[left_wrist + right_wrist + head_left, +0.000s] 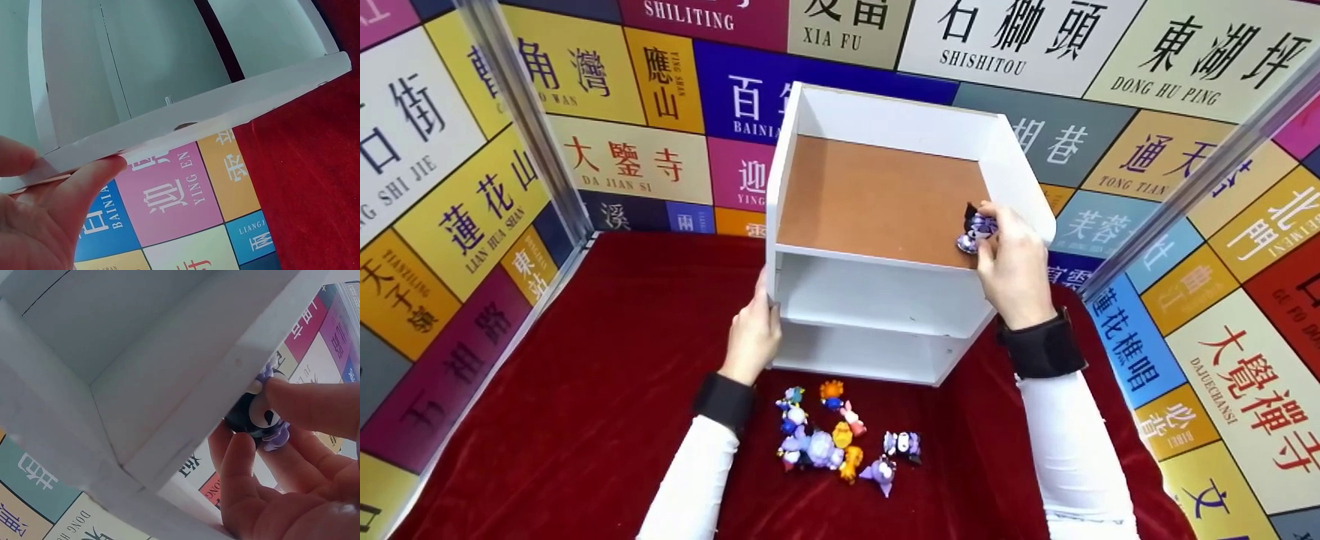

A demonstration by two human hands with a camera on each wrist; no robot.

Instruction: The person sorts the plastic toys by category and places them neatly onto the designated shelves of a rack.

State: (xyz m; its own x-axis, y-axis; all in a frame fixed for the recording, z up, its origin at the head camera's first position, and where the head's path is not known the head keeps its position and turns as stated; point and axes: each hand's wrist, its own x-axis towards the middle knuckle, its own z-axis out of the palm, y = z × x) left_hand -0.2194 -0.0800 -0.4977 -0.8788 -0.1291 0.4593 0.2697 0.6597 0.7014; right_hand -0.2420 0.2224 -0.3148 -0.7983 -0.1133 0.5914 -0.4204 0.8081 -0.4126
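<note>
A small white shelf unit (847,289) with a brown top board (885,195) stands in the middle of the head view. At its front right corner my right hand (1016,262) pinches a purple, black and white toy figurine (976,226) between thumb and fingers. The right wrist view shows the figurine (256,413) close against the unit's edge, its black and white part facing the camera. My left hand (754,334) grips the left side panel (169,126), with thumb and fingers on either side of its edge (42,169).
Several small figurines (819,448) lie in a cluster on the dark red cloth (622,375) in front of the unit. A purple figurine (881,474) and a black and purple one (901,444) lie to their right. Walls of coloured name panels (645,169) enclose the space.
</note>
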